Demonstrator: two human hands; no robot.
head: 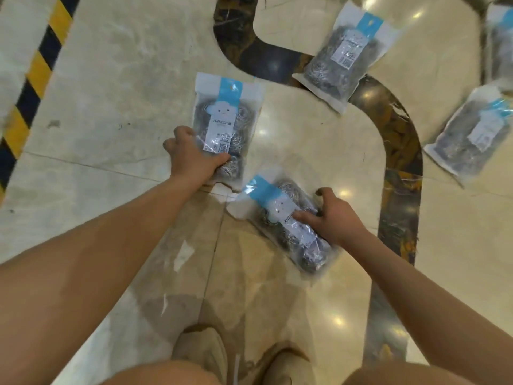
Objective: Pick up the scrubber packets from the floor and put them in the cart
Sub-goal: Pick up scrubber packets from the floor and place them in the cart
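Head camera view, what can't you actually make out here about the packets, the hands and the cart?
- Cart: nowhere in the head view, so its place is unknown.
- Far-right packet: cut off by the frame's right edge.
- Fingertips of the left hand: hidden under the packet it grips.
- Print on the packet that the right hand grips: blurred and under glare.

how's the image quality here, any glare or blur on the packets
Head view: bright ceiling-light spots glare off the glossy floor; motion blur smears the packet under the right hand; the packet gripped by the left hand is sharper; edges bend from the wide lens.
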